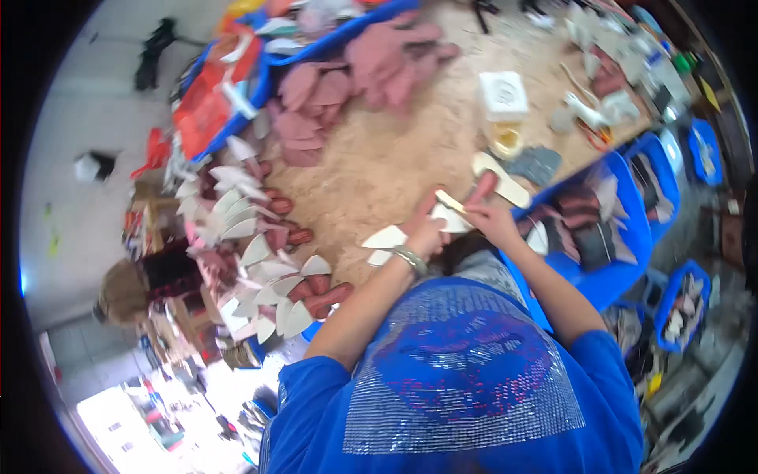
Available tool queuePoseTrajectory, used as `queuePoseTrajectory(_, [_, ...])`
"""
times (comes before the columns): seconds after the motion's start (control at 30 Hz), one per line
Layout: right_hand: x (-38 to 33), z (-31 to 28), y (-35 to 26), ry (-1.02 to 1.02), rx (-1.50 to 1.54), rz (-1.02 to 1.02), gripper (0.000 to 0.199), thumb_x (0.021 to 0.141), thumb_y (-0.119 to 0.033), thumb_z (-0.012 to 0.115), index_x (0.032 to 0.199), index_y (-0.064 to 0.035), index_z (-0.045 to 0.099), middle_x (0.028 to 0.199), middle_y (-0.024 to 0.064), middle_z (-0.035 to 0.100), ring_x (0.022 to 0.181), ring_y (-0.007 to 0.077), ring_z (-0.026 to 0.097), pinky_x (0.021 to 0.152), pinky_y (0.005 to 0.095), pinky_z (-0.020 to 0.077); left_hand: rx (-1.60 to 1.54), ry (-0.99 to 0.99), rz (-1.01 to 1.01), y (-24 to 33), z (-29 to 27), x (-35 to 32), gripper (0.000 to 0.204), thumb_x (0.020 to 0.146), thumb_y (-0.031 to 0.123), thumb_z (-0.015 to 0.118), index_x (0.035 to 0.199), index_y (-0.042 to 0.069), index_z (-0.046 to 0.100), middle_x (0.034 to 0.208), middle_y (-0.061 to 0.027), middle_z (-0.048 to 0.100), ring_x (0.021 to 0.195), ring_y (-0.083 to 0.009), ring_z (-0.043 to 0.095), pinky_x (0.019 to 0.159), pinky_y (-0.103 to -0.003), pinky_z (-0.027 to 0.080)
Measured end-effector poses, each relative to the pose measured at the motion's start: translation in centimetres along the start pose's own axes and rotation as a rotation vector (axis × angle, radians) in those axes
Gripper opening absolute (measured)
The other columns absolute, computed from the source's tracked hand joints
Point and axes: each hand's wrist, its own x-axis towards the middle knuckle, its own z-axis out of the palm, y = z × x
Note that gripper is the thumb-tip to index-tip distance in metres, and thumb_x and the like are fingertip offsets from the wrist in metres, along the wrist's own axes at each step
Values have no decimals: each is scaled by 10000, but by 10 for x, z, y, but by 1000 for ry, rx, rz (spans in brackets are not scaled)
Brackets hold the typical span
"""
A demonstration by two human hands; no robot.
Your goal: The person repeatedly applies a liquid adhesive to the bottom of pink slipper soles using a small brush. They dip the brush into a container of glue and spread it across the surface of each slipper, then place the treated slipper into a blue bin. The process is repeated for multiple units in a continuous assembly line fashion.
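Note:
My left hand (426,238), with a band at its wrist, is closed on a small pink and white shoe piece (452,220). A pale, flat, narrow stick (448,201) lies across that piece, pinched in the fingers of my right hand (493,223). Whether the stick ends in a brush is too blurred to tell. Beside my left wrist a white pointed piece (384,237) rests on the table. Just beyond my right hand lie a pink rounded piece (483,186) and a long cream sole-shaped piece (509,188).
White pointed pieces (237,209) with pink parts line the table's left edge. Pink cut pieces (312,107) are heaped at the back. A yellowish pot (506,142) stands near a white square container (503,93). Right of me is a blue bin (624,272) holding pink and dark pieces.

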Motion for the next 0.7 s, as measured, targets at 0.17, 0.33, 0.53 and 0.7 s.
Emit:
queuePoseTrajectory(0.17, [20,17,-8,22,100,-28,255,868,-156,618,1064,-4,673,826,44,684,741,125,612,690,262,480,60,-3,56,18,-31,-9,194,887,197,475,815,45,572,521,-25,490,377,-113,410,334,-273,312])
queuePoseTrajectory(0.33, [35,13,-83,-123,670,301,230,881,-145,621,1071,-24,670,597,-71,505,463,13,389,418,190,278,291,273,250,35,-95,-18,250,903,239,467,822,31,579,545,-63,526,418,-158,495,385,-317,390])
queuePoseTrajectory(0.53, [44,-3,-92,85,593,274,235,884,-134,619,1083,-15,655,558,-100,424,423,-10,307,386,183,206,941,1011,645,85,-230,14,290,925,260,469,887,-19,536,698,-224,614,689,-373,628,608,-490,485])
queuePoseTrajectory(0.7, [38,-14,-81,237,528,278,242,886,-135,618,1089,-8,652,549,-104,413,429,-7,315,391,180,200,1048,1055,605,155,-253,16,459,917,292,487,1198,-49,362,864,-292,595,882,-393,596,719,-490,477])
